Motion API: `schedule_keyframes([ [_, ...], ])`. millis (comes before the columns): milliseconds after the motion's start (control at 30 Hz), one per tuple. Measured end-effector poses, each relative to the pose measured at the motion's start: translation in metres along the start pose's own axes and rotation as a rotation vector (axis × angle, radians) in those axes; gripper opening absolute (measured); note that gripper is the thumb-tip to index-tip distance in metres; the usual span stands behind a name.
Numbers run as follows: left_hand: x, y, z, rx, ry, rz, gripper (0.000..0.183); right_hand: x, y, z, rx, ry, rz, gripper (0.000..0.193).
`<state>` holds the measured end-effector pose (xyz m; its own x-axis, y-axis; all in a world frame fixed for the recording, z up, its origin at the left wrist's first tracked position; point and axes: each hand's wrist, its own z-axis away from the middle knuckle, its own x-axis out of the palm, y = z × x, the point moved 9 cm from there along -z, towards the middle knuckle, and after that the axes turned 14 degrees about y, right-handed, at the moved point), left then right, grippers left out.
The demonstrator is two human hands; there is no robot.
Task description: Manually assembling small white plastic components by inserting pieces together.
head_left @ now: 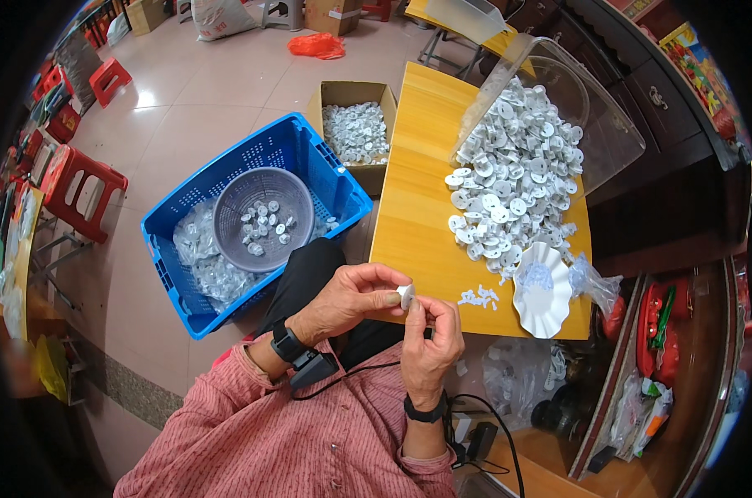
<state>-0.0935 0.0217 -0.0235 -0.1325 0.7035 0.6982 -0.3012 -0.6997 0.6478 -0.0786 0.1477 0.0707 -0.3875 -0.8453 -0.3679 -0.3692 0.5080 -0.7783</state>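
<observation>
Above the near left edge of the yellow table (422, 158), both my hands meet at a small round white plastic piece (406, 296). My left hand (351, 299) pinches it between thumb and fingers. The thumb and fingertips of my right hand (430, 344) close on its lower right side; whether they also hold a smaller part is hidden. A large heap of similar white plastic pieces (517, 191) spills over the table from a tipped clear plastic bin (612, 133). Nearer to me lie several tiny white parts (480, 297), beside a scalloped white dish (550, 322) with more small parts in it.
Left of my knees stands a blue crate (162, 261) with bagged pieces and a grey colander (223, 242) holding several white pieces. Behind it is a cardboard box (315, 109) of white pieces. A red stool (85, 191) stands at left; a cable (505, 427) runs beside my right arm.
</observation>
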Motion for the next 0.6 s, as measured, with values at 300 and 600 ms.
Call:
schedule_keyframes([
  [300,-0.001,0.002,-0.001,0.018,0.001,-0.044,0.025,0.008,-0.005,-0.003,-0.129,-0.04,0.049,0.006],
  [600,-0.004,0.002,0.003,-0.06,0.072,0.0,0.025,-0.017,0.003,0.002,0.113,0.112,-0.112,0.009],
])
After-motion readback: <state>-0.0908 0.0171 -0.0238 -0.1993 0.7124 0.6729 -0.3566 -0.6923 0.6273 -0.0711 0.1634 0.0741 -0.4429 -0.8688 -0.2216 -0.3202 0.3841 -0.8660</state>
